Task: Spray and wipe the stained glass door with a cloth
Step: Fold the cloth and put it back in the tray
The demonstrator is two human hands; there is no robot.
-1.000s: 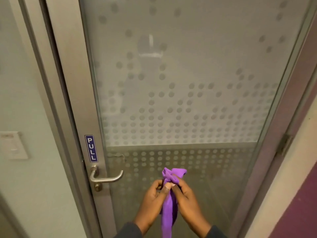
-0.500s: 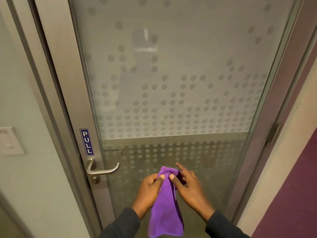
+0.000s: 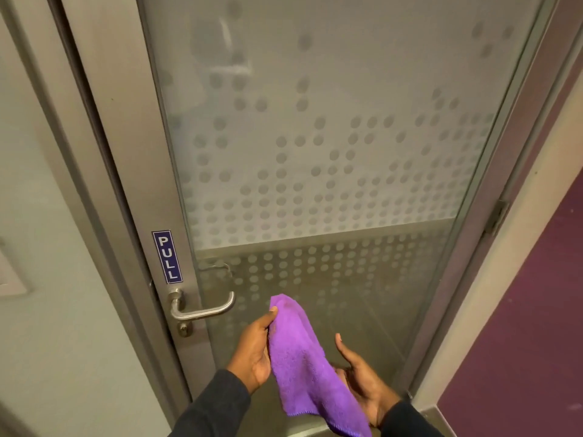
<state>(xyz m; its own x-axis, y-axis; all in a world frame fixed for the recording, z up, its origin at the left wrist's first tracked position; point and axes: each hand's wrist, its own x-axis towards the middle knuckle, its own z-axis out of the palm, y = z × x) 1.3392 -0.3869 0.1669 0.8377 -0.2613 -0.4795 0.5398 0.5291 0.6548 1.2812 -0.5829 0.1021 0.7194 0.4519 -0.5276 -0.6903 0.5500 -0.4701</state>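
The frosted glass door [image 3: 331, 137] with a dotted pattern fills the view, set in a grey metal frame. A purple cloth [image 3: 299, 357] hangs spread out low in front of the glass. My left hand [image 3: 255, 351] grips its upper left edge, thumb tip on the top corner. My right hand [image 3: 362, 380] sits palm up under the cloth's lower right part, fingers relaxed and thumb raised; the cloth drapes over its fingers. No spray bottle is in view.
A metal lever handle [image 3: 202, 307] and a blue PULL sticker [image 3: 167, 257] sit on the door's left stile. A pale wall with a switch plate [image 3: 9, 279] lies left. A hinge [image 3: 495, 216], cream jamb and purple wall lie right.
The cloth went from bunched between both hands to spread open. My right hand let go of its top and dropped below it, palm up. The view moved closer to the door.
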